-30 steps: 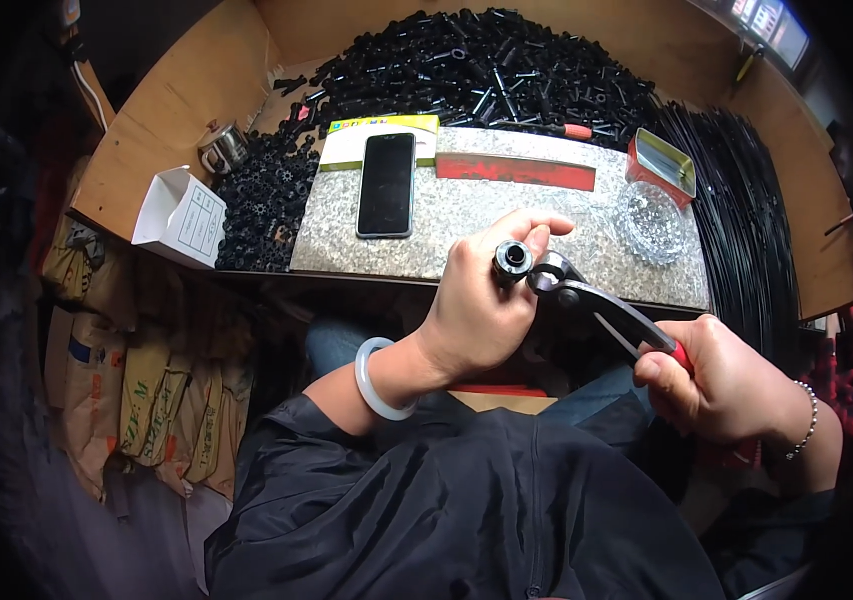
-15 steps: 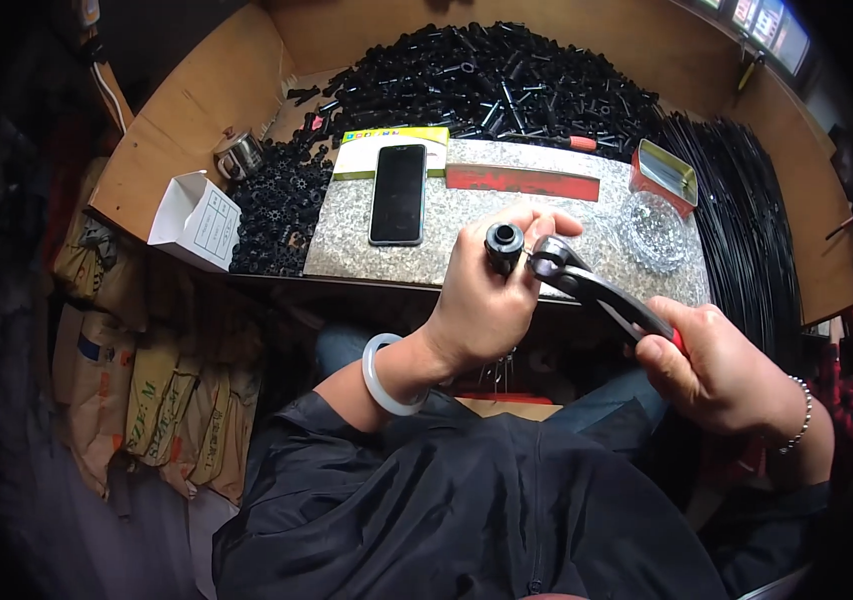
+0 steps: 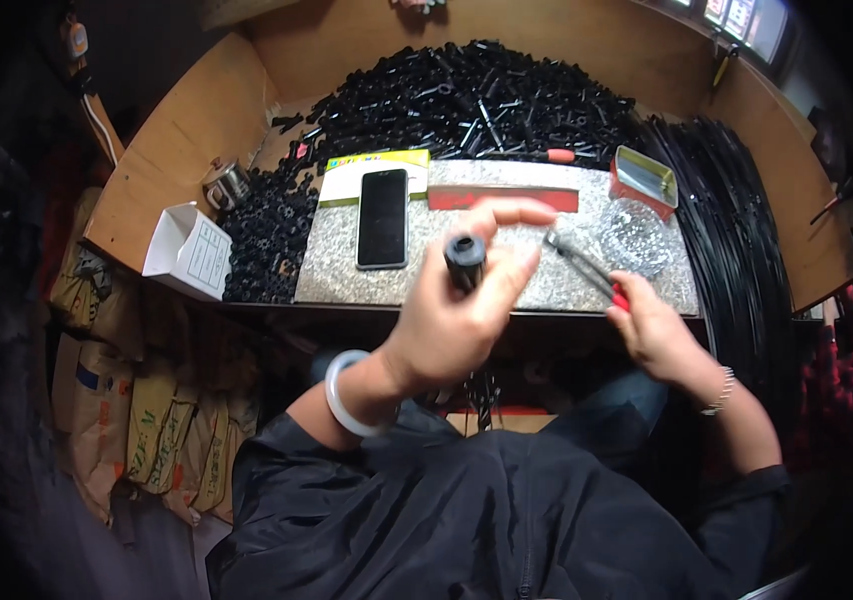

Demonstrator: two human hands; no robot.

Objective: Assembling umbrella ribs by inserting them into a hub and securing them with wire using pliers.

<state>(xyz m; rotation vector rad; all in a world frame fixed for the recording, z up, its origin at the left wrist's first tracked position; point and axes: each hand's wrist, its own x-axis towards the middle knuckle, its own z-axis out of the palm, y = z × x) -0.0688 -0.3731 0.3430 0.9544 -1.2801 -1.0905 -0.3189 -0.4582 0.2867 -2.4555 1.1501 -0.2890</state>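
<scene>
Curled around a black tubular plastic part (image 3: 465,258), my left hand (image 3: 452,330) hovers over the front of the speckled stone slab (image 3: 332,285). Its round hollow end faces up, and its lower part is hidden in the palm. The thumb and forefinger of that hand are stretched apart, with nothing clear between them. My right hand (image 3: 659,335) grips pliers (image 3: 587,266) by their red handle. The jaws point up and left, a short way from the left fingertips and apart from the black part. A clear glass dish (image 3: 635,240) of small shiny pieces lies beyond the pliers.
On the slab are a phone (image 3: 384,220), a yellow-and-white box (image 3: 337,185), a red bar (image 3: 447,198) and an open tin (image 3: 644,180). Behind rises a heap of black parts (image 3: 477,95). Long black rods (image 3: 732,220) lie right; a white carton (image 3: 187,255) stands left.
The pliers have drawn back from the black part at my left hand. My left thumb and forefinger have spread apart. The whole view has shifted somewhat.
</scene>
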